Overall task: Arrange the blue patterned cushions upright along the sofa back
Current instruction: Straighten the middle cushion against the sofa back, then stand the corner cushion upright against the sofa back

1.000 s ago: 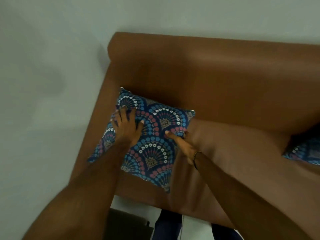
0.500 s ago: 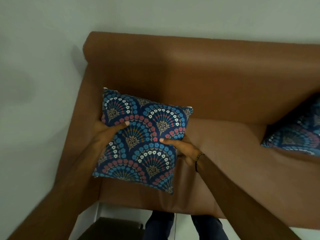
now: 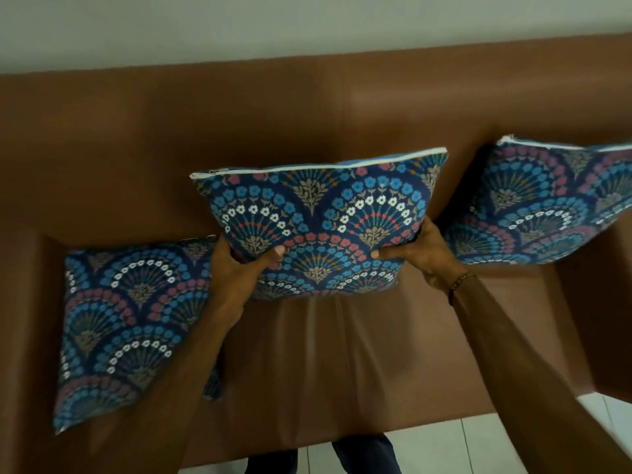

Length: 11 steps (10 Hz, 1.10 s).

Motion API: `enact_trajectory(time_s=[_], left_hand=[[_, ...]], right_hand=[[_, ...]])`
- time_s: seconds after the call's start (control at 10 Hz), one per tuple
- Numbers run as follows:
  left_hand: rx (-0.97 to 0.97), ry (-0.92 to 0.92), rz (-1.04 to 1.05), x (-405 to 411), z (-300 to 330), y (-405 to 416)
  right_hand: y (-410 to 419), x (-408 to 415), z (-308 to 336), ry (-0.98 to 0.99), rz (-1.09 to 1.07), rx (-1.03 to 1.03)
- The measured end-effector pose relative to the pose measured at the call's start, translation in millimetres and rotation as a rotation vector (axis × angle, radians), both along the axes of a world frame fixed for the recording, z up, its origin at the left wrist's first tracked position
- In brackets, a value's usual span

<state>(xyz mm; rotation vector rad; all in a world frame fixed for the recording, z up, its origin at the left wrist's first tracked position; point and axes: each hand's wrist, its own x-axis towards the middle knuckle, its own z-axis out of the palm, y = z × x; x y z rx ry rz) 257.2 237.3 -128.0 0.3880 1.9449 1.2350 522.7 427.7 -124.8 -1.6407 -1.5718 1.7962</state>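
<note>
I hold a blue patterned cushion (image 3: 318, 217) upright in front of the middle of the brown sofa back (image 3: 239, 114), its white zipper edge on top. My left hand (image 3: 242, 265) grips its lower left side and my right hand (image 3: 420, 251) grips its lower right side. A second blue patterned cushion (image 3: 126, 323) leans at the sofa's left end. A third cushion (image 3: 547, 203) leans against the back at the right end. The held cushion's lower edge hangs just above the seat (image 3: 342, 354).
The sofa's left armrest (image 3: 20, 302) and right armrest (image 3: 608, 302) close in the seat. A pale wall (image 3: 307, 22) rises behind the sofa. White floor tiles (image 3: 444, 446) and my dark trouser legs show below the seat's front edge.
My view has swung right from the sofa's left end to its middle. The left cushion was let go there; both hands now hold another cushion, raised at the centre.
</note>
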Motion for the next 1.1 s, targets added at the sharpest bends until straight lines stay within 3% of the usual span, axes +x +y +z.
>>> enact_trajectory(time_s=[0.2,0.4,0.6,0.7,0.8,1.0,1.1], left_hand=[[0.04,0.028,-0.078,36,-43,30],[-0.096,0.184,-0.209,23,-53,10],[-0.395,0.561,-0.332,-46,-73,-97],[-0.522,0.701,-0.396,-110,-77,-180],[-0.557,0.674,-0.336,-142,-80,-206],[-0.511,0.139,0.048,-221,-95,-241],[-0.36,-0.074,0.165,-250,-98,-244]], right_hand=[[22,27,-29,-0.118,-0.096,0.036],[-42,13,-32,-0.152,-0.417,-0.149],[-162,-73,-43,-0.193,-0.16,-0.449],[-210,-162,-68,-0.167,0.027,-0.62],[-242,-216,-73,-0.088,0.116,-0.695],[-280,-317,-75,-0.049,0.153,-0.59],[-279,-333,-71,-0.06,0.131,-0.529]])
